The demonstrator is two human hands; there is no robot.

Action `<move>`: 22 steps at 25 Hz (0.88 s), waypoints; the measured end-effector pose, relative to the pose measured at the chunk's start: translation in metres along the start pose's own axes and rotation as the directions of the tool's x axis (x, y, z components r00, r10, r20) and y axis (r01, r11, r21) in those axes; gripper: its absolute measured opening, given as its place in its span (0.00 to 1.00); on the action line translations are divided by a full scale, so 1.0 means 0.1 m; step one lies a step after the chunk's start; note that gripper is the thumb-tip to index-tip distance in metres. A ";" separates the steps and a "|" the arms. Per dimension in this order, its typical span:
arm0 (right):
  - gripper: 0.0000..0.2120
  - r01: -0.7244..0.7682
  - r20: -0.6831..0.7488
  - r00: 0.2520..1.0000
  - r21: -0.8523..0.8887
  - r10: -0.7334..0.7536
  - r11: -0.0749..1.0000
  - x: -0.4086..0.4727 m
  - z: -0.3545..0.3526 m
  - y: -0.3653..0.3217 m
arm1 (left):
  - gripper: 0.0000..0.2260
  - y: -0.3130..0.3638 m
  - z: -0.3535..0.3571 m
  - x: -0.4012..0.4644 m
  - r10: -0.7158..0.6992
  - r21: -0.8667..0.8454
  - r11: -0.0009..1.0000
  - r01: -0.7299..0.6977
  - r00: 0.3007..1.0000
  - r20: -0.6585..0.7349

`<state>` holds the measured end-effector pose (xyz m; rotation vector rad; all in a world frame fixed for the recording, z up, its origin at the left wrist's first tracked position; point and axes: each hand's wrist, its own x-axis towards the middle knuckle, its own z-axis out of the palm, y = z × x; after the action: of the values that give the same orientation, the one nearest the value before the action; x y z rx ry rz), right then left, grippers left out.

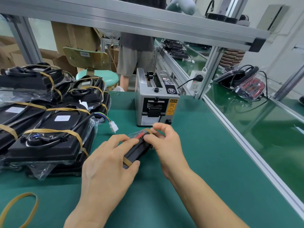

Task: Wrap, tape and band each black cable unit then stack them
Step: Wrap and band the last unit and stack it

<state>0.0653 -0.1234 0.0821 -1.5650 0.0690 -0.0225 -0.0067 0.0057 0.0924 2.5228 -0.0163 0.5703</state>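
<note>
A black cable unit (138, 149) in clear wrap, with a red part showing at its far end, stands on edge on the green mat (189, 170) in front of me. My left hand (107, 163) grips its near end, where a tan rubber band (127, 162) crosses it. My right hand (166, 142) pinches the far top of the unit, fingers on the wrap and band. A stack of banded, bagged black units (47, 125) fills the left side.
A grey tape dispenser (155, 99) stands just beyond my hands. A loose rubber band (19, 209) lies at the near left. Aluminium frame rails (238, 125) border the mat on the right; beyond them lie more units (243, 81). A person (136, 46) stands behind.
</note>
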 end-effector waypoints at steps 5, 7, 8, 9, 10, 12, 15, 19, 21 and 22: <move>0.09 -0.031 0.046 0.999 0.085 0.028 0.996 -0.01 0.02 0.04 | 0.23 0.01 0.00 -0.01 0.008 -0.002 1.000 -0.008 1.000 0.005; 0.08 -0.031 0.030 0.999 0.057 0.030 0.998 0.00 0.02 0.06 | 0.23 0.01 0.00 -0.01 0.005 -0.004 1.000 -0.005 1.000 0.007; 0.08 -0.021 0.031 0.999 0.056 0.020 0.998 0.00 0.01 0.09 | 0.23 0.01 0.00 -0.01 0.003 -0.013 1.000 -0.003 1.000 0.004; 0.08 0.004 0.044 0.999 0.036 -0.005 0.999 -0.02 0.01 0.10 | 0.23 0.01 -0.01 -0.01 0.001 -0.022 1.000 -0.001 1.000 -0.001; 0.11 0.034 0.073 0.997 -0.007 -0.033 0.999 -0.02 -0.01 0.11 | 0.23 0.02 -0.02 0.00 -0.002 -0.032 0.999 0.002 1.000 -0.006; 0.17 0.037 0.141 0.990 -0.032 -0.032 0.999 0.00 -0.07 0.11 | 0.23 0.01 -0.01 -0.01 0.000 -0.039 0.999 0.000 1.000 -0.005; 0.18 -0.100 0.186 0.978 0.039 0.091 0.994 0.11 -0.21 0.08 | 0.28 0.03 -0.05 -0.01 -0.006 -0.030 1.000 0.007 1.000 0.005; 0.18 -0.112 0.180 0.978 0.015 0.107 0.994 0.08 -0.37 0.16 | 0.24 0.04 -0.09 0.00 -0.144 0.001 0.990 0.144 0.988 0.057; 0.23 -0.031 0.155 0.988 0.012 0.029 0.999 -0.05 -0.48 0.18 | 0.18 -0.03 -0.13 -0.06 -0.173 -0.254 0.952 0.169 0.985 0.003; 0.28 0.028 0.129 0.991 0.008 -0.029 1.000 -0.14 -0.55 0.16 | 0.19 -0.09 -0.15 -0.11 -0.180 -0.392 0.905 0.165 0.984 -0.003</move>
<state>0.0482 -0.1771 0.0658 -1.5578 -0.0551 0.0561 -0.0211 0.0199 0.0950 2.0979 0.0979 0.4887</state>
